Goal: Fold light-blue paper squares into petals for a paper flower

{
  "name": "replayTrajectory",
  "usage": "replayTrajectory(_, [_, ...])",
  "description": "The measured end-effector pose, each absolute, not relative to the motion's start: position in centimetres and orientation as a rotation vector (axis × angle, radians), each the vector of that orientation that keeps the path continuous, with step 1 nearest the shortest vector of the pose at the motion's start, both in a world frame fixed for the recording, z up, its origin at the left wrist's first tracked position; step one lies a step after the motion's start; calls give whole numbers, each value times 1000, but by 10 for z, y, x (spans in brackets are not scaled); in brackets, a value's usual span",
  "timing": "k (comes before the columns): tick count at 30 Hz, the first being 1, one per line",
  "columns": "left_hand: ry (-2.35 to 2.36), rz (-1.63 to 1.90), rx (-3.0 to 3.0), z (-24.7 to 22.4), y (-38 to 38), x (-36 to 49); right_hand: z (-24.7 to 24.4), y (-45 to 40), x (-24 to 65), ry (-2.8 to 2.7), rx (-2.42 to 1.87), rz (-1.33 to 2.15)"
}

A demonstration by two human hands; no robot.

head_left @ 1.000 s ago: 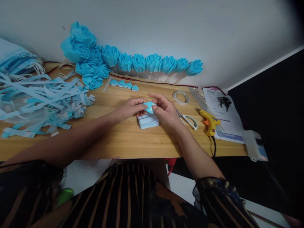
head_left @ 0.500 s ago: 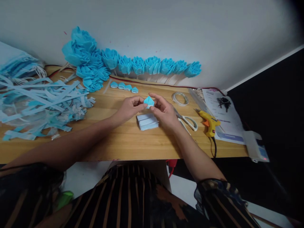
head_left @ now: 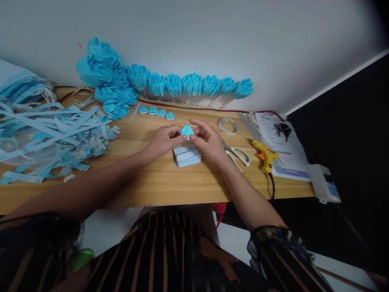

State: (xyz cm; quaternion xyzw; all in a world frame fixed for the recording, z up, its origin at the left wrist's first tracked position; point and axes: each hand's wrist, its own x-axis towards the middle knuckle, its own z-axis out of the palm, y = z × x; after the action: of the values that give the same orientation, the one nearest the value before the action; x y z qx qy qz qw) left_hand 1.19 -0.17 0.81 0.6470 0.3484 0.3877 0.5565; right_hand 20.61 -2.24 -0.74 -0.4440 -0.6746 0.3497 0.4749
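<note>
One blue piece (head_left: 187,130), farther from stack (head_left: 187,157)

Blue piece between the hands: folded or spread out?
Folded: the blue piece has slanting edges rising to a point, pinched between the left hand and right hand.

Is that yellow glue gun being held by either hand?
No, the glue gun lies on the wooden table, while the left hand and right hand hold a small folded blue piece.

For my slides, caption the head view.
Left hand and right hand hold a folded blue piece near stacked pale pieces.
</note>
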Motion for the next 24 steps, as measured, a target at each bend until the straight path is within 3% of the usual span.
replayTrajectory(7, [932, 918, 1503, 8, 0, 9, 23, -11, 264, -1574, -1371, 516])
replayTrajectory(15, [910, 931, 1489, 6, 3, 10, 29, -49, 280, -2120, -2088, 29])
replayTrajectory(24, [879, 924, 1478, 7, 1, 10, 6, -52, 273, -2147, -2138, -246])
